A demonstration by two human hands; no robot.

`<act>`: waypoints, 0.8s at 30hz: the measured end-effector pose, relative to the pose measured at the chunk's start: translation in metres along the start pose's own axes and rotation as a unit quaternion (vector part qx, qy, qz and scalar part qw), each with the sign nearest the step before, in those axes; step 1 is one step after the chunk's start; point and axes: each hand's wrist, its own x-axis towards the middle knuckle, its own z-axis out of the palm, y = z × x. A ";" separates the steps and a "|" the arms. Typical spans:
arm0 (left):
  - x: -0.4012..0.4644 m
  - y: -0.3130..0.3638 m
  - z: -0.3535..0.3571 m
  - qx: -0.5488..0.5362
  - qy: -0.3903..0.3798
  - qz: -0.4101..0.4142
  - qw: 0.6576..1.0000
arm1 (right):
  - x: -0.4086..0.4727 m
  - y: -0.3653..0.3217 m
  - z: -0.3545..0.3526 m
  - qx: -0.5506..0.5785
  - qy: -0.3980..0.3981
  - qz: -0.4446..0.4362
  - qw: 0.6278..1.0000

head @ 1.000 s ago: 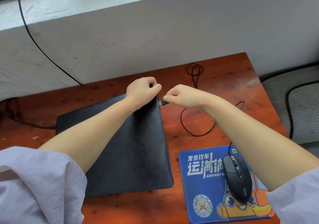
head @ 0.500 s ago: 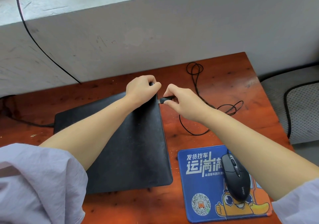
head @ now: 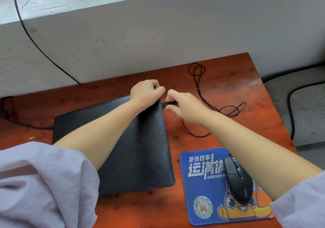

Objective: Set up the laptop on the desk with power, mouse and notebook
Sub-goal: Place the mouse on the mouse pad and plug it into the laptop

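Observation:
A closed black laptop (head: 140,148) lies flat on the red-brown wooden desk (head: 228,87). My left hand (head: 146,93) grips its far right corner. My right hand (head: 184,107) pinches the black USB plug (head: 168,103) of the mouse cable, and the plug's tip touches the laptop's right edge. The thin black mouse cable (head: 198,80) loops over the desk behind my right hand. A black wired mouse (head: 237,178) rests on a blue printed mouse pad (head: 207,187) at the front right. A dark power cable (head: 26,125) meets the laptop's left side. No notebook is in view.
A white wall and ledge (head: 158,25) rise right behind the desk, with a black cable (head: 35,41) hanging down them. The desk's right edge drops off beside a grey mesh cushion (head: 306,111). My lilac sleeves fill the lower corners.
My right hand has carried the USB plug leftward until it meets the laptop's right edge. My left hand has stayed on the laptop's corner. The cable loops shifted a little.

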 end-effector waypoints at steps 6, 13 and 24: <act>0.006 -0.010 0.029 0.021 -0.045 -0.022 0.998 | 0.004 0.021 0.026 -0.080 -0.004 0.069 0.994; 0.012 -0.016 0.047 0.046 -0.036 -0.007 0.998 | 0.013 0.030 0.036 -0.132 -0.008 0.048 0.990; -0.008 -0.030 0.026 0.054 -0.065 -0.013 0.996 | 0.005 0.012 0.029 -0.162 -0.006 0.075 0.984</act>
